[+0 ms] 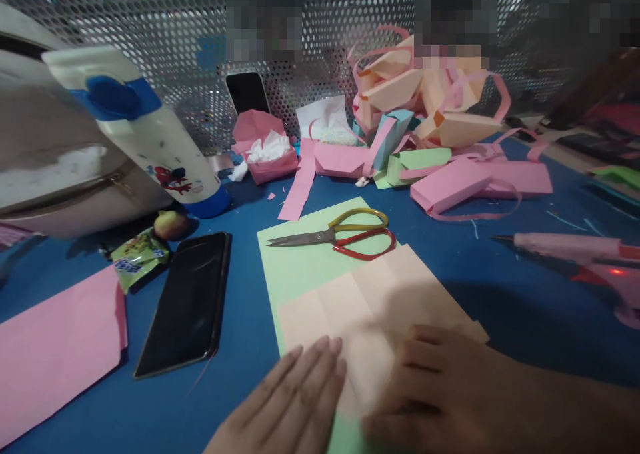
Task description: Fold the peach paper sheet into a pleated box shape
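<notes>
My left fingers (pixel 300 389) lie flat and together, apparently steadying the creased peach paper sheet (pixel 345 301) atop pale green paper (pixel 280 267) on the blue desk (pixel 246 334), while my right fingers (pixel 423 357) curl over it, grip too blurred to tell.

Bench (pixel 246 321) blue. Top sheet (pixel 340 307) peach, lower sheet (pixel 300 267) light green. Scissors (pixel 323 237) grey with yellow and red handles. Glue gun (pixel 570 246) pink. Bottle (pixel 145 147) white-and-blue, red figure print.
</notes>
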